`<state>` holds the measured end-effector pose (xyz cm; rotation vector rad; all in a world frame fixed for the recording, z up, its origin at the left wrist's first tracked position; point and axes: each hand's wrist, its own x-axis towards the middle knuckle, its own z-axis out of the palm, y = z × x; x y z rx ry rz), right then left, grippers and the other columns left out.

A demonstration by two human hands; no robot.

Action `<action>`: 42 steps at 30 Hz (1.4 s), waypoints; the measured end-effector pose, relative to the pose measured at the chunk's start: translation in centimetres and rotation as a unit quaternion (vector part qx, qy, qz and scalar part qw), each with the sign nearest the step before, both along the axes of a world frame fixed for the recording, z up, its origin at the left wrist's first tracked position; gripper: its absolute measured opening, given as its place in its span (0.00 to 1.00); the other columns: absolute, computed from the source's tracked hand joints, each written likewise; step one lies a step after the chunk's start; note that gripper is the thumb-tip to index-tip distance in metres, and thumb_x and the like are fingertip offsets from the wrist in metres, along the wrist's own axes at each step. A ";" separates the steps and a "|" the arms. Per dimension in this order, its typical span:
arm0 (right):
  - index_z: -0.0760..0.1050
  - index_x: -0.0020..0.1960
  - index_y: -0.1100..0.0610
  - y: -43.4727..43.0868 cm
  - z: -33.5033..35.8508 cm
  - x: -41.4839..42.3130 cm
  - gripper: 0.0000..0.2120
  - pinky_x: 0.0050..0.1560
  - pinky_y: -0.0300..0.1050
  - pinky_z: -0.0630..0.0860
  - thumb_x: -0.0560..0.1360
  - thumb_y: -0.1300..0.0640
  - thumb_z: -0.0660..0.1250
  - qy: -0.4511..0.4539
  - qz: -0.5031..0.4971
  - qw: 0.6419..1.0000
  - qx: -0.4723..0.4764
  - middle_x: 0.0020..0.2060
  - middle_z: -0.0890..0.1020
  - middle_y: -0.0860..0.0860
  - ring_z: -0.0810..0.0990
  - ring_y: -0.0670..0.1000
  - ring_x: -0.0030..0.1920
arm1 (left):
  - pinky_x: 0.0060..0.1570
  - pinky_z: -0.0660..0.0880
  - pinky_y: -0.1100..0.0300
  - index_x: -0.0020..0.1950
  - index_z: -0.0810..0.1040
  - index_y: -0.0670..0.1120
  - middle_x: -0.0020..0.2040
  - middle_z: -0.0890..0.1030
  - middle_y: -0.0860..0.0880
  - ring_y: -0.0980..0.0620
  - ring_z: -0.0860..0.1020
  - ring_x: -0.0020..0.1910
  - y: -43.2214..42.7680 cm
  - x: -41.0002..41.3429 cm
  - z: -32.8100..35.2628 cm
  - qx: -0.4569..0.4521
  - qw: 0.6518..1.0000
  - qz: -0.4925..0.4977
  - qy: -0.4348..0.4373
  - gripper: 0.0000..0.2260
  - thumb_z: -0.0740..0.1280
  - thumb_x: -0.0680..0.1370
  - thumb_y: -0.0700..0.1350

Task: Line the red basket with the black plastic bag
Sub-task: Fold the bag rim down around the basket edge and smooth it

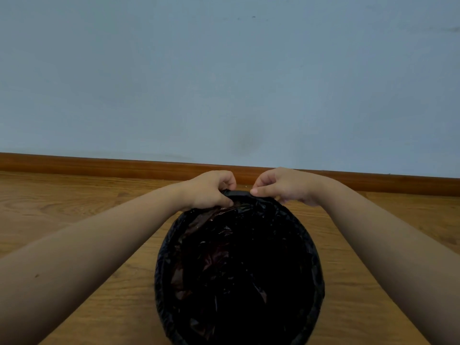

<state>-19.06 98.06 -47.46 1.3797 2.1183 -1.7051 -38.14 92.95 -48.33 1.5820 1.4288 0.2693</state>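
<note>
A black plastic bag fills a round basket standing on the floor below me, and its edge is folded over the whole visible rim. The basket's red colour is hidden under the bag; only a faint reddish tint shows through the plastic on the inner left wall. My left hand pinches the bag's edge at the far rim, left of centre. My right hand grips the same far rim just to the right, fingers curled over the plastic. The two hands are a short gap apart.
The basket stands on a wooden floor. A brown skirting board runs along the base of a pale blue-grey wall just beyond the hands.
</note>
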 end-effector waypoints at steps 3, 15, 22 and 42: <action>0.76 0.44 0.53 -0.1 -0.1 0.2 0.08 0.38 0.40 0.74 0.74 0.48 0.65 -0.006 -0.006 0.999 -0.041 0.38 0.80 0.48 0.79 0.46 0.38 | 0.41 0.70 0.56 0.38 0.67 0.50 0.41 0.74 0.47 0.49 0.72 0.39 0.1 -0.1 -0.1 -0.020 1.000 -0.001 0.020 0.12 0.68 0.70 0.36; 0.77 0.38 0.54 -0.8 -0.9 -1.3 0.07 0.31 0.36 0.71 0.73 0.53 0.66 0.053 -0.039 0.998 -0.016 0.29 0.78 0.47 0.75 0.44 0.30 | 0.32 0.67 0.68 0.39 0.72 0.52 0.35 0.73 0.53 0.57 0.71 0.33 0.3 1.1 0.3 0.035 0.999 -0.004 -0.007 0.10 0.72 0.68 0.42; 0.78 0.45 0.55 -0.5 -0.6 -0.5 0.09 0.35 0.37 0.73 0.73 0.50 0.66 0.051 -0.031 0.998 -0.026 0.36 0.80 0.48 0.78 0.43 0.34 | 0.35 0.68 0.61 0.37 0.71 0.50 0.35 0.75 0.51 0.53 0.72 0.34 0.0 0.5 0.2 0.015 1.000 0.004 0.002 0.10 0.70 0.70 0.38; 0.79 0.43 0.55 -0.3 -0.6 -0.1 0.08 0.40 0.41 0.77 0.72 0.51 0.67 0.047 -0.047 0.997 -0.049 0.36 0.82 0.50 0.81 0.48 0.39 | 0.34 0.67 0.62 0.35 0.71 0.53 0.35 0.74 0.54 0.55 0.71 0.35 0.4 0.5 0.1 0.039 0.998 -0.002 0.051 0.09 0.70 0.71 0.44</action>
